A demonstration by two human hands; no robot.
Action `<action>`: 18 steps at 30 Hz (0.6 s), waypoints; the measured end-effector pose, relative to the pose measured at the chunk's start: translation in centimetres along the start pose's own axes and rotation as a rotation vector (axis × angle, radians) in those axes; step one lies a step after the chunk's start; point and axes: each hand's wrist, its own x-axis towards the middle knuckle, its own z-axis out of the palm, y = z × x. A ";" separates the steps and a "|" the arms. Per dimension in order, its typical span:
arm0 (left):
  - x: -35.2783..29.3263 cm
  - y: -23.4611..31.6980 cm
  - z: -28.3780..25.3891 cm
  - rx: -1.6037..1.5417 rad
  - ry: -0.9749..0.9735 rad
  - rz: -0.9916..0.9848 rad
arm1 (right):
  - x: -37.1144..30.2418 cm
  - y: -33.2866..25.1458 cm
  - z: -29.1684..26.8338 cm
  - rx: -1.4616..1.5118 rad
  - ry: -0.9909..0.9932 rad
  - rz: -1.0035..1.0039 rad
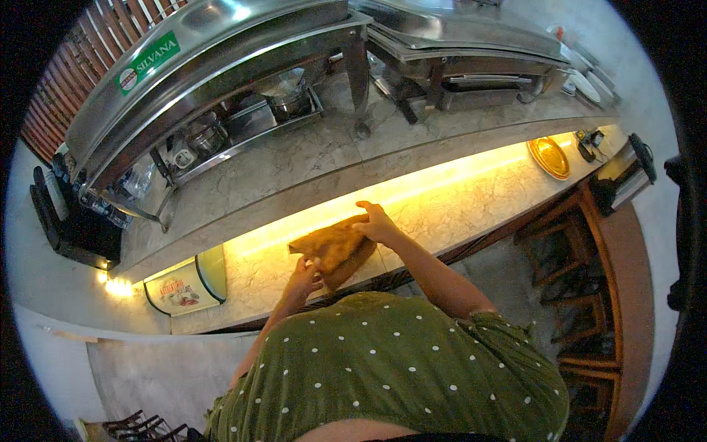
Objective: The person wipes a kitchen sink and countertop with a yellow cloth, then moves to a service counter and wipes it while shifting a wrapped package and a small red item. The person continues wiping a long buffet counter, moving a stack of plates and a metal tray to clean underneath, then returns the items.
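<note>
A brown cloth (335,247), partly folded, hangs between my two hands just above the lit marble counter. My left hand (302,280) pinches its lower left corner. At the upper right, my right hand (378,225) grips the cloth's edge, with one finger stretched out beyond it. The fingers of both hands are partly hidden by the cloth.
Above the counter runs a marble shelf (280,158) bearing two steel chafing dishes (471,33). An orange plate (549,158) lies at the counter's right end. On the left stands a printed panel (184,287). Wooden stools (582,317) are at the lower right.
</note>
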 end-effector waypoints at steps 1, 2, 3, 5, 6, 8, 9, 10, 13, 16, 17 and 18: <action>0.5 -1.4 -0.5 0.195 0.053 0.053 | 0.2 0.7 1.4 -0.236 -0.046 -0.069; 0.6 -2.9 -1.1 0.387 0.097 0.126 | 0.4 1.1 3.0 -0.471 -0.088 -0.141; 0.6 -4.2 -2.0 0.581 0.141 0.201 | 0.2 1.4 4.1 -0.708 -0.185 -0.169; -0.3 -6.7 -4.2 0.336 0.086 0.078 | -1.1 1.8 5.8 -0.869 -0.394 -0.409; -1.0 -8.2 -5.1 0.191 0.054 0.036 | -1.9 1.9 6.6 -0.921 -0.494 -0.556; -2.3 -10.5 -7.3 0.144 0.062 -0.026 | -2.4 2.1 7.3 -0.858 -0.531 -0.522; -3.1 -11.6 -8.6 0.104 0.085 -0.089 | -2.4 2.2 7.4 -0.838 -0.573 -0.492; -4.3 -12.9 -9.8 0.113 0.112 -0.056 | -1.3 2.4 7.0 -0.843 -0.654 -0.446; -8.1 -17.2 -13.1 0.127 0.215 -0.117 | 2.3 4.0 4.3 -0.796 -0.438 -0.455; -12.1 -22.0 -16.8 0.058 0.315 -0.196 | 6.5 6.1 -0.4 -0.934 -0.244 0.091; -13.8 -24.1 -17.4 -0.043 0.399 -0.202 | 6.8 6.7 -2.0 -0.845 -0.168 0.175; -15.2 -26.0 -18.5 -0.029 0.409 -0.170 | 7.2 7.0 -2.8 -0.923 -0.090 0.275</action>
